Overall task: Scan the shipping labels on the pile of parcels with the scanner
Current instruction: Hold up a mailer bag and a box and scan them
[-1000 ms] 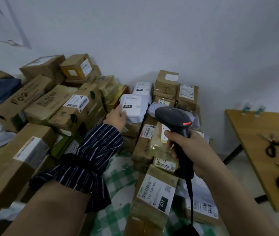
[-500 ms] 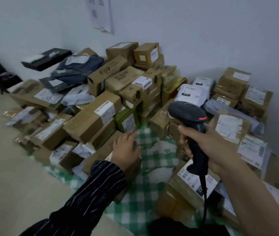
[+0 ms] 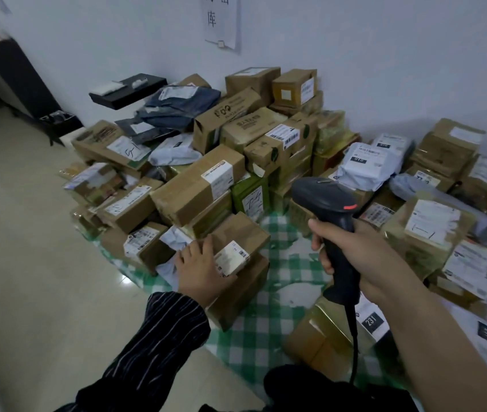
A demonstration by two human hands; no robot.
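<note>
A pale floor (image 3: pixel 28 233) meets a white wall (image 3: pixel 355 55); a pile of parcels (image 3: pixel 200 188) crowds a green checked cloth (image 3: pixel 280 269). The left hand (image 3: pixel 203 272) rests flat, fingers straight, on a brown box (image 3: pixel 242 233) beside its label (image 3: pixel 231 257). The right hand (image 3: pixel 364 257) grips the scanner (image 3: pixel 325 197) above the cloth

Your left hand (image 3: pixel 203 272) left the white mailer (image 3: pixel 367 165) and now rests on a labelled box (image 3: pixel 236 236) by the checked cloth's (image 3: pixel 283 263) left edge. Your view swung left.
</note>
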